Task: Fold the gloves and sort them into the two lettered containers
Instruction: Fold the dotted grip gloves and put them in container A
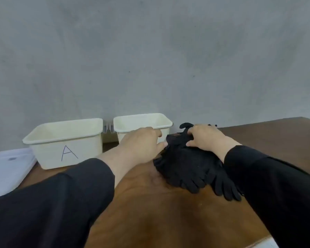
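A heap of black gloves point(188, 167) lies on the brown wooden table point(150, 212), right of centre, with glove fingers spilling toward me. My right hand point(206, 137) lies on the far top of the heap, its fingers curled into the black fabric. My left hand point(141, 144) reaches in from the left, fingertips touching the heap's left edge; whether it pinches fabric is hidden. Two cream plastic containers stand at the back: one marked "A" point(64, 140) on the left, and a second point(141, 122) beside it whose letter my left hand covers.
A white flat board with grey dots point(7, 170) lies at the table's left edge. A grey wall rises right behind the containers. Bare table surface stretches in front of the heap and to its far right.
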